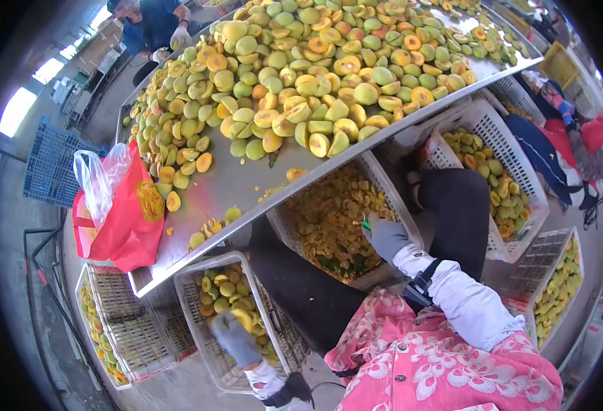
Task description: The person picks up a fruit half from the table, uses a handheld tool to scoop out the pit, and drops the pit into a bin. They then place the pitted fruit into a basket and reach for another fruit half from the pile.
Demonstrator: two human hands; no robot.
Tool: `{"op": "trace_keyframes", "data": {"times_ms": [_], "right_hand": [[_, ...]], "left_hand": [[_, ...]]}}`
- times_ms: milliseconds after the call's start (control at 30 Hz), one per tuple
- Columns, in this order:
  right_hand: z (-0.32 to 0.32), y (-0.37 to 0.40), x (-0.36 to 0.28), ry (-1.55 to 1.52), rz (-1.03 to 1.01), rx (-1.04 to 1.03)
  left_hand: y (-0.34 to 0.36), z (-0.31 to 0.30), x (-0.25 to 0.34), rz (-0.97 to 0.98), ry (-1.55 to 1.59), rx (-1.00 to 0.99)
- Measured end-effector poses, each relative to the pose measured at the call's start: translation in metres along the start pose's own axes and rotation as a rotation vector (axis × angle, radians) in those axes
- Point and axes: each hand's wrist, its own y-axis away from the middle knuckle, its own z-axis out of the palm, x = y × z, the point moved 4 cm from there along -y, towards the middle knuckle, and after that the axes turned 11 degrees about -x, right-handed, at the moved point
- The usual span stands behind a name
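My left hand (236, 340), in a grey glove, reaches over a white crate (209, 265) of yellow-green peach halves at lower left. A bright yellow peach half (244, 319) lies right at its fingertips, which are blurred. My right hand (388, 241), gloved too, is closed around a small tool with a green handle (366, 225); the tool's working end is hard to make out. Below that hand, between my knees, a crate of orange-brown peach scraps (336, 226) stands partly under the metal table's edge.
Peach halves (301, 75) are heaped on the metal table (236, 185). A red bag (127, 219) stands at its left corner. More fruit-filled crates (521, 147) flank me on the right, another crate (133, 342) at left. Across the table is a person in blue (152, 31).
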Motion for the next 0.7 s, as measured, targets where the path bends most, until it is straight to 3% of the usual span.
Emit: {"op": "trace_keyframes", "data": {"times_ms": [33,67,133,200,233,267,300,333,367,400,500,567,633,700], "right_hand": [[0.0,0.002,-0.004,0.002,-0.005,-0.006],[0.0,0.004,-0.007,-0.092,-0.017,-0.027],[-0.003,0.017,-0.011,-0.275,0.011,-0.135],[0.001,0.023,-0.01,-0.318,-0.032,-0.105],[0.002,0.026,-0.008,-0.371,-0.072,-0.071],[0.004,0.028,-0.003,-0.377,-0.042,-0.102],[0.017,0.028,0.01,-0.378,-0.018,-0.102],[0.033,0.027,0.023,-0.567,-0.015,-0.104],[0.043,0.028,0.034,-0.757,-0.014,-0.097],[0.033,0.036,0.033,-0.758,0.002,-0.088],[-0.017,0.054,0.014,-0.607,0.138,-0.086],[-0.029,0.053,0.002,-0.783,-0.075,-0.167],[-0.069,0.065,-0.03,-0.853,-0.066,-0.226],[-0.101,0.081,-0.059,-0.915,-0.053,-0.293]], "left_hand": [[-0.008,-0.014,0.023,0.142,-0.551,0.168],[-0.014,-0.013,0.046,0.346,-0.608,0.368],[-0.043,0.02,0.101,0.644,-0.334,0.176],[-0.074,0.083,0.154,0.527,-0.009,-0.174],[-0.103,0.121,0.168,0.881,-0.092,-0.263],[-0.122,0.155,0.196,0.824,-0.204,-0.48],[-0.136,0.184,0.214,0.875,-0.358,-0.399],[-0.146,0.212,0.229,0.925,-0.51,-0.314],[-0.169,0.242,0.227,0.803,-0.635,-0.411],[-0.178,0.257,0.228,0.803,-0.778,-0.289],[-0.19,0.268,0.225,0.712,-0.774,-0.461],[-0.161,0.25,0.222,0.76,-0.805,-0.42],[-0.123,0.225,0.213,0.208,0.313,-0.911],[-0.051,0.193,0.221,0.323,0.731,-0.986]]}}
